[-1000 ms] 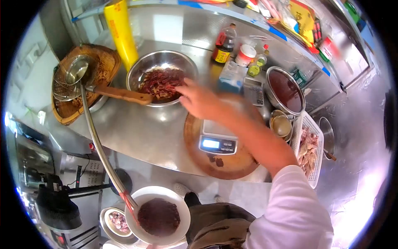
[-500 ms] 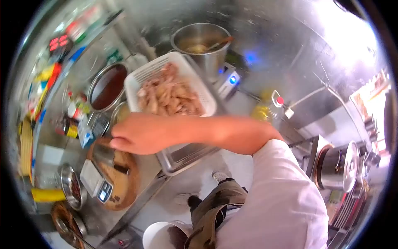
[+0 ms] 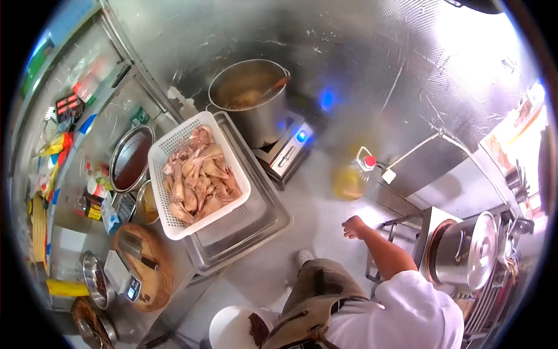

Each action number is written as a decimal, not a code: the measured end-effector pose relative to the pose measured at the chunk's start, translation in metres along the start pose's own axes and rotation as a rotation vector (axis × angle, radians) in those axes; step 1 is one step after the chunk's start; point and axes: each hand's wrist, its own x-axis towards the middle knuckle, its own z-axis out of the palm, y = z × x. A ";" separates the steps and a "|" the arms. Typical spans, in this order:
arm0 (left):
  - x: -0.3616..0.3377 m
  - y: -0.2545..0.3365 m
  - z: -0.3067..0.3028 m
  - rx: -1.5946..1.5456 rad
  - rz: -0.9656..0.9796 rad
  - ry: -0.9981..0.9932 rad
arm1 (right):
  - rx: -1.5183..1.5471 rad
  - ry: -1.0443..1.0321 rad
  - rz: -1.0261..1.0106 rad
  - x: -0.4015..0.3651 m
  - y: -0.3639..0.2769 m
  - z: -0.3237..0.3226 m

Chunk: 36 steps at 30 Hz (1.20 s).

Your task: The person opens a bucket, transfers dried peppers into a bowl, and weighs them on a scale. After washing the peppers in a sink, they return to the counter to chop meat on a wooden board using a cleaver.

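Note:
My right hand (image 3: 354, 227) hangs over the floor at the centre right, its fingers curled; what they hold, if anything, is too small to tell. The nearest thing above it is a bottle of yellow oil (image 3: 349, 179) with a red cap. My left hand is out of view. A white perforated basket (image 3: 243, 185) of raw meat pieces (image 3: 200, 177) rests on a metal tray (image 3: 273, 218). Behind it a tall pot (image 3: 261, 125) with liquid and a ladle stands by a cooker with a blue light (image 3: 301, 136).
A round board (image 3: 160, 267) bears a cleaver (image 3: 132, 244), beside a small scale (image 3: 119, 273). A sieve (image 3: 132, 157) over dark red liquid stands left of the basket. A white bucket (image 3: 224, 328) is below; a lidded pot (image 3: 462, 253) stands right.
My right hand has moved from above the board and basket to the right, over the floor. The view has shifted, so the basket and board now show fully.

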 end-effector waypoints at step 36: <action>0.081 0.050 0.243 -0.220 -0.482 0.437 | 0.155 0.046 -0.116 0.534 -0.211 0.192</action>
